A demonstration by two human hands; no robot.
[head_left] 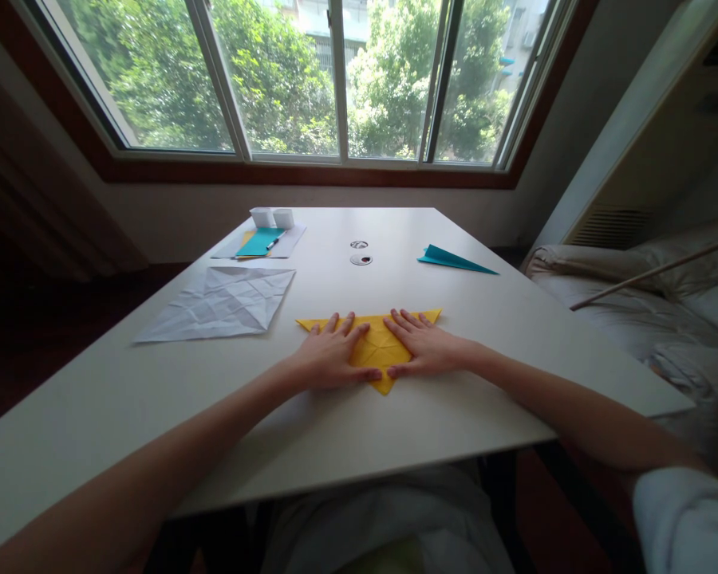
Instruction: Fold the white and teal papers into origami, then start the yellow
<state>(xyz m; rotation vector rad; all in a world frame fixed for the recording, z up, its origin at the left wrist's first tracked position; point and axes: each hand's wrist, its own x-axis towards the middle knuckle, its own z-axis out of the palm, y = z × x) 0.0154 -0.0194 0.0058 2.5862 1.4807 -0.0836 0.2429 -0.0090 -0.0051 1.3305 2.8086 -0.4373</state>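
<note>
**Both hands flat on the yellow fold**

Head view: your left hand point(329, 359) and right hand point(422, 347) both lie palm down on the yellow paper point(374, 347), which sits near the middle of the white counter point(155, 399), toward your edge. The paper is folded into a downward-pointing triangle, its long edge facing the window and its tip toward you. The fingers of each hand are spread and pressed flat; neither hand grips or pinches anything, they only bear down on the sheet. The 2 hands nearly meet over the centre crease, thumbs pointing inward near the lower tip.

Around the work, you have a creased white sheet point(221, 307) lying open to the left, near the yellow paper but not touching it. Farther back on the left, a pale sheet carries a teal paper point(258, 241) with a pen point(274, 240) across it, and 2 small white boxes point(271, 217) stand just behind. Near the middle of the far half sit 2 small round objects point(360, 252), too small to identify. To the right of them lies a folded teal shape point(455, 260), long and pointed, well apart from your hands.

Nothing lies between your hands and the yellow paper, and the counter just around it is bare. A bed with pale bedding point(634, 303) runs along the right side, and a window point(335, 80) fills the far wall.
</note>
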